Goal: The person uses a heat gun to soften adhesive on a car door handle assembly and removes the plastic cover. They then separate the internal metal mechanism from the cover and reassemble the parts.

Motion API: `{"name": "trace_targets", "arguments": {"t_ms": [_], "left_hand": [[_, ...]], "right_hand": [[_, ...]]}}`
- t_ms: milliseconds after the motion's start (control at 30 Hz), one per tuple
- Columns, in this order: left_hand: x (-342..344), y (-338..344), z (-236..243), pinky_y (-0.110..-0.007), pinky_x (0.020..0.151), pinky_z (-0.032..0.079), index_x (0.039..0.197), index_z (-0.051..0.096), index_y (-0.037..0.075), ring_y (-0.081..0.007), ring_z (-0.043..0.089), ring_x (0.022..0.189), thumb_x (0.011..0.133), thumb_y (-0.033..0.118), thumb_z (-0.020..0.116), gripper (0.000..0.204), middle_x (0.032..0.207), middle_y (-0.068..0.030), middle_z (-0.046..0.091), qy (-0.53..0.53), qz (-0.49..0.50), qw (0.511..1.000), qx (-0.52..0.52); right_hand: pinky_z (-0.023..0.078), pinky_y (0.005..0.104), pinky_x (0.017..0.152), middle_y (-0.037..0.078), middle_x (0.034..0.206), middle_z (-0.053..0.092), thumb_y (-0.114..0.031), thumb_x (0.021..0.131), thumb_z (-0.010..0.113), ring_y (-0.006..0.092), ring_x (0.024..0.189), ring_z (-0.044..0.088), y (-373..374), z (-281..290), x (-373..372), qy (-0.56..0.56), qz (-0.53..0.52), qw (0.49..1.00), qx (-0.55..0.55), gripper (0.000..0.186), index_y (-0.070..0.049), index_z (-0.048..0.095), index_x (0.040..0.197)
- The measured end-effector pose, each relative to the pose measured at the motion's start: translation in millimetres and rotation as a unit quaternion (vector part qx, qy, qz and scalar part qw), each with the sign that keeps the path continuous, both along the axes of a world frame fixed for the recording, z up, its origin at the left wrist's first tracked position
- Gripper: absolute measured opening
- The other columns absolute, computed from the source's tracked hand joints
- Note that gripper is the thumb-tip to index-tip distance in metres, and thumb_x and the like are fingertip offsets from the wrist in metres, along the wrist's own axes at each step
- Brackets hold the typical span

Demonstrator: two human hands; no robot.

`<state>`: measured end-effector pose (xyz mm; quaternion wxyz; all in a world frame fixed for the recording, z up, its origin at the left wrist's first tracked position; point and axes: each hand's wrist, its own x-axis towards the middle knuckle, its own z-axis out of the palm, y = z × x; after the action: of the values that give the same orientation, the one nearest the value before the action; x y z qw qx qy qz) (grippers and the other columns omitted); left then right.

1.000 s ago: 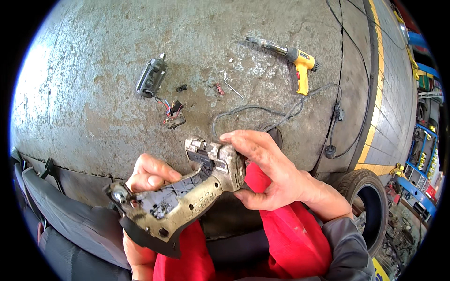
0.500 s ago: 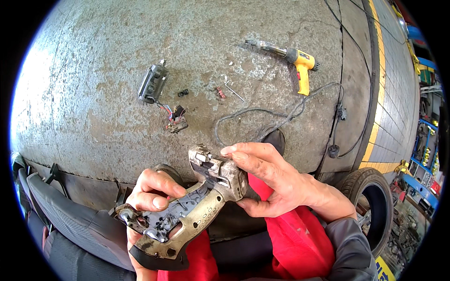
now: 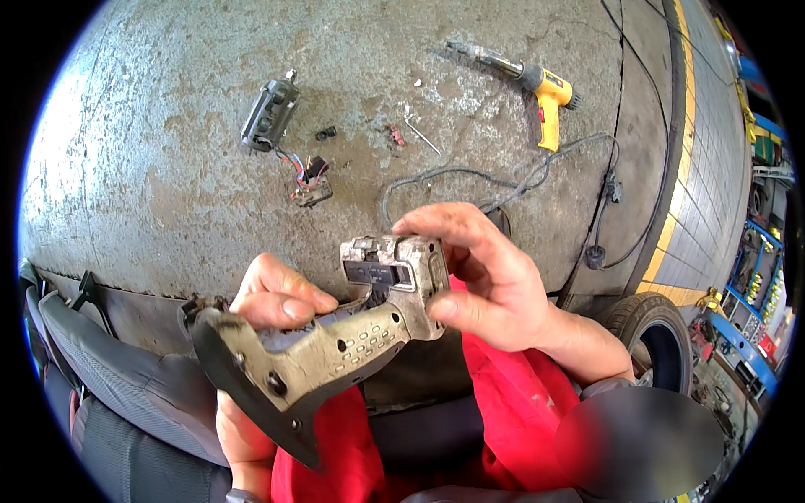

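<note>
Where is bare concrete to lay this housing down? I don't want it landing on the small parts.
Bare concrete floor lies left of the black motor part, and between the hex key and the yellow drill. It is crowded around the wired switch and the black cable near the right hand.

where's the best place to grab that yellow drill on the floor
Take the yellow drill by its yellow handle, coming from above. It lies flat on the concrete floor with the handle sticking out sideways toward the black cord, and the bare metal nose end offers less to hold.
</note>
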<state>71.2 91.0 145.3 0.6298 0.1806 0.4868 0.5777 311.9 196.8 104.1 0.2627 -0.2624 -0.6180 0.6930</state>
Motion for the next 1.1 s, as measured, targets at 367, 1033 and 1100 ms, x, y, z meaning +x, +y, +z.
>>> {"name": "trace_targets", "arguments": {"t_ms": [367,1033,1100], "left_hand": [[-27.5,-1.2,-65.4,-0.032,0.072,0.063,0.149,0.056,0.006,-0.0245,0.067,0.089,0.085,0.013,0.091,0.073,0.116,-0.0208,0.057,0.120,-0.083,0.965,0.217],[19.2,-1.8,-59.0,-0.039,0.085,0.064,0.145,0.052,-0.003,-0.0304,0.070,0.105,0.089,0.019,0.084,0.067,0.124,-0.0205,0.060,0.137,0.072,0.971,0.181],[23.6,-1.4,-62.0,-0.039,0.086,0.064,0.143,0.052,-0.005,-0.0306,0.070,0.107,0.087,0.020,0.086,0.071,0.124,-0.0203,0.060,0.144,0.094,0.968,0.183]], "right_hand": [[0.044,0.0289,0.112,0.002,0.139,0.065,-0.030,0.114,0.059,0.0096,0.128,0.055,-12.1,4.9,-12.5,0.025,-0.018,0.918,-0.396,0.059,0.000,0.045,0.162],[0.048,0.0281,0.106,0.003,0.130,0.071,-0.034,0.113,0.056,0.0095,0.118,0.062,-14.4,4.0,-21.1,0.000,-0.126,0.909,-0.398,0.051,0.000,0.060,0.151],[0.048,0.0283,0.106,0.003,0.130,0.071,-0.033,0.113,0.057,0.0096,0.118,0.062,-12.4,2.3,-20.1,0.003,-0.120,0.902,-0.415,0.051,0.000,0.061,0.151]]}}
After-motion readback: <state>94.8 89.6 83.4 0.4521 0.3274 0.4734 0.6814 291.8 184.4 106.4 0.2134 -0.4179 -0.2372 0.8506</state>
